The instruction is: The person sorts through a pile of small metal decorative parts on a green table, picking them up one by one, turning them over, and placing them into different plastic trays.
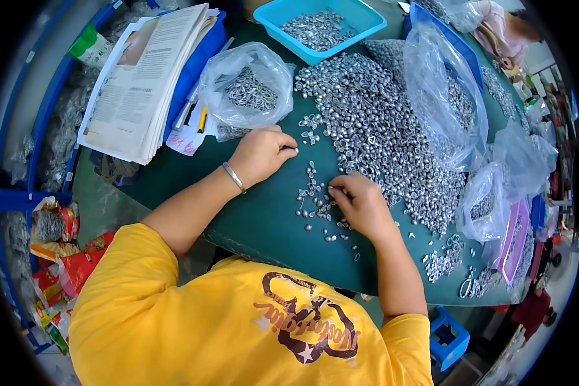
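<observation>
My left hand (261, 154), with a silver bangle (234, 177) on its wrist, hovers over the green table left of the small parts. Its thumb and fingers are pinched together, and whatever may be between them is too small to make out. Nearer the middle, my right hand (361, 202) is also closed in a pinch, its fingertips beside a loose scatter of small silver metal pieces (315, 212). What it grips is hidden. Just beyond both hands spreads a large heap of silver metal pieces (373, 116), many of them rounded or oval.
Behind my left hand stands an open plastic bag (248, 90) of metal rings. A light-blue basin (321, 38) of parts sits at the back. Papers (138, 83) rest on a blue bin at left. Clear bags (441, 103) line the right. Another person (498, 32) sits far right.
</observation>
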Action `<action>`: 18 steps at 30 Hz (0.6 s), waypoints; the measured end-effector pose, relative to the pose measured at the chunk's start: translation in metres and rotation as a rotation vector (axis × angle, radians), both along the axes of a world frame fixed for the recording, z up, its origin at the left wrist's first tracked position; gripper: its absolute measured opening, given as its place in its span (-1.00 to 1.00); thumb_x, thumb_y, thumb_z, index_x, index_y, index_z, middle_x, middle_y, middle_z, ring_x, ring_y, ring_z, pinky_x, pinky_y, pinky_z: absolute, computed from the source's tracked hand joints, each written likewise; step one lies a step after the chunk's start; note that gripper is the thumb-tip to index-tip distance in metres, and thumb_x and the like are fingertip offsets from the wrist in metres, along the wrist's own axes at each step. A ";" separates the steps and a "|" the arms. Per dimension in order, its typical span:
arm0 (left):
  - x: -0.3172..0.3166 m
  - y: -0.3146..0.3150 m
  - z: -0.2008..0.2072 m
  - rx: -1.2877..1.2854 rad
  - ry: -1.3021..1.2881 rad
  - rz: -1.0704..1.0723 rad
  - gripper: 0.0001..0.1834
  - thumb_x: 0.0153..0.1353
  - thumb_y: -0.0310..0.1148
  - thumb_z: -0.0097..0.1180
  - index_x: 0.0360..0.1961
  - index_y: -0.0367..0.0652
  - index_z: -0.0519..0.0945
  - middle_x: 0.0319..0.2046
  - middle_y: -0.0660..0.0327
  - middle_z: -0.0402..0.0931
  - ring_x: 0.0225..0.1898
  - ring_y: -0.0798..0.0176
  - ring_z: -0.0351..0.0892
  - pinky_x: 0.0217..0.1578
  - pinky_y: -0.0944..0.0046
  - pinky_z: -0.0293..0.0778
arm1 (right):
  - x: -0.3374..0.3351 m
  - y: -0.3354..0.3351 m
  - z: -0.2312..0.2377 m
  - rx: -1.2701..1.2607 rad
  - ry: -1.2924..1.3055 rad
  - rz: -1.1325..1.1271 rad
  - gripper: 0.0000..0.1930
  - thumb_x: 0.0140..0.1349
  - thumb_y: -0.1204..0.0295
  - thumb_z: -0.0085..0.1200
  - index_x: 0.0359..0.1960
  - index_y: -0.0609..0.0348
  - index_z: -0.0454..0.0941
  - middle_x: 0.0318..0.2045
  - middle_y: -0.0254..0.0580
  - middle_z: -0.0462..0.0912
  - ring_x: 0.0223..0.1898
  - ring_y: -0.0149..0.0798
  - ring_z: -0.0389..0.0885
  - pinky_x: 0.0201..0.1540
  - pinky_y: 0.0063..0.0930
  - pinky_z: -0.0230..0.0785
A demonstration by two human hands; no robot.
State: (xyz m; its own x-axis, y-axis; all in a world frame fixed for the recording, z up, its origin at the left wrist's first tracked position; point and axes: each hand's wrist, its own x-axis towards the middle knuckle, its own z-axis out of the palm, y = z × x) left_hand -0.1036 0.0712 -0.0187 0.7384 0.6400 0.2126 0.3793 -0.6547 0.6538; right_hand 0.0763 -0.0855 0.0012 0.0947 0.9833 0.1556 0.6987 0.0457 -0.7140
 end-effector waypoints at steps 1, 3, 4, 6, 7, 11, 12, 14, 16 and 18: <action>0.001 0.000 0.000 0.063 -0.028 -0.014 -0.87 -0.06 -0.43 0.24 -0.44 -0.23 0.63 -0.59 0.19 0.45 -0.54 0.34 0.44 -0.45 0.38 0.37 | 0.004 -0.002 0.001 -0.020 0.230 -0.036 -0.89 0.06 0.52 0.09 -0.36 0.20 0.57 -0.60 -0.30 0.51 -0.62 -0.29 0.49 -0.55 -0.47 0.36; 0.002 -0.001 0.004 -0.142 -0.033 -0.004 -0.87 -0.04 -0.43 0.23 -0.44 -0.24 0.62 -0.61 0.23 0.43 -0.55 0.37 0.42 -0.46 0.39 0.36 | 0.021 -0.015 0.013 -0.331 0.910 -0.264 -0.92 0.09 0.56 0.02 -0.39 0.30 0.54 -0.60 -0.37 0.49 -0.70 -0.50 0.33 -0.69 -0.69 0.14; 0.004 -0.003 0.010 -0.247 -0.037 -0.007 -0.87 -0.03 -0.43 0.23 -0.44 -0.25 0.62 -0.61 0.25 0.42 -0.56 0.38 0.41 -0.47 0.40 0.35 | 0.035 -0.025 0.009 -0.156 1.341 -0.155 -0.92 0.08 0.57 0.01 -0.43 0.33 0.53 -0.63 -0.27 0.48 -0.77 -0.52 0.23 -0.76 -0.73 -0.02; 0.005 -0.013 0.022 -0.691 -0.174 0.066 -0.88 0.04 -0.46 0.15 -0.41 -0.30 0.58 -0.61 0.34 0.39 -0.60 0.44 0.34 -0.58 0.50 0.28 | 0.043 -0.033 0.013 0.010 1.425 -0.146 -0.90 0.09 0.57 -0.01 -0.45 0.36 0.53 -0.67 -0.26 0.45 -0.80 -0.53 0.16 -0.79 -0.70 -0.09; -0.003 -0.007 0.017 -1.157 -0.387 -0.045 -0.88 0.07 -0.45 0.07 -0.40 -0.29 0.55 -0.58 0.30 0.38 -0.61 0.44 0.32 -0.64 0.52 0.24 | 0.047 -0.039 0.012 -0.042 1.325 -0.232 -0.89 0.10 0.55 -0.01 -0.44 0.36 0.54 -0.67 -0.26 0.46 -0.81 -0.53 0.15 -0.77 -0.72 -0.11; -0.008 -0.012 0.015 -1.755 -0.706 -0.206 -0.82 0.15 -0.40 -0.16 -0.42 -0.25 0.47 -0.48 0.19 0.35 -0.63 0.45 0.29 -0.77 0.57 0.10 | 0.026 -0.039 0.013 -0.160 0.125 -0.275 -0.90 0.01 0.47 0.19 -0.42 0.19 0.63 -0.63 -0.24 0.52 -0.56 -0.34 0.49 -0.47 -0.52 0.33; -0.008 -0.015 0.018 -1.738 -0.685 -0.164 -0.81 0.16 -0.39 -0.18 -0.43 -0.25 0.47 -0.47 0.17 0.36 -0.62 0.44 0.29 -0.77 0.57 0.10 | 0.021 -0.040 0.005 -0.079 -0.137 -0.226 -0.89 -0.01 0.46 0.21 -0.41 0.16 0.63 -0.62 -0.19 0.51 -0.58 -0.30 0.48 -0.50 -0.53 0.31; -0.005 -0.017 0.018 -1.535 -0.540 -0.103 -0.86 0.13 -0.43 -0.01 -0.41 -0.28 0.55 -0.52 0.20 0.42 -0.61 0.48 0.30 -0.74 0.57 0.12 | 0.009 -0.041 0.001 -0.013 -0.345 -0.231 -0.91 -0.02 0.49 0.20 -0.43 0.16 0.63 -0.62 -0.21 0.50 -0.58 -0.32 0.47 -0.50 -0.55 0.30; 0.001 -0.026 0.024 -1.235 -0.262 0.097 -0.88 0.08 -0.45 0.11 -0.40 -0.29 0.60 -0.56 0.24 0.46 -0.60 0.50 0.33 -0.70 0.55 0.19 | 0.010 -0.043 0.003 -0.071 -0.008 -0.263 -0.94 0.02 0.51 0.17 -0.44 0.18 0.62 -0.62 -0.24 0.50 -0.60 -0.37 0.45 -0.52 -0.55 0.29; 0.002 -0.034 0.024 -0.546 -0.184 -0.072 -0.92 -0.01 -0.48 0.24 -0.46 -0.25 0.66 -0.59 0.30 0.50 -0.55 0.46 0.43 -0.51 0.46 0.35 | 0.015 -0.047 -0.004 -0.017 0.437 -0.275 -0.97 0.05 0.58 0.10 -0.46 0.26 0.58 -0.64 -0.31 0.47 -0.66 -0.47 0.37 -0.62 -0.59 0.22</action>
State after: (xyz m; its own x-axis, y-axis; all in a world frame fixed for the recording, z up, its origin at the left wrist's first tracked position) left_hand -0.1014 0.0369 0.0048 0.7662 0.6425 -0.0056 0.1948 -0.2239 0.9549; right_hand 0.0917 -0.1327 -0.0026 0.4028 0.9149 0.0282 0.3194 -0.1116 -0.9410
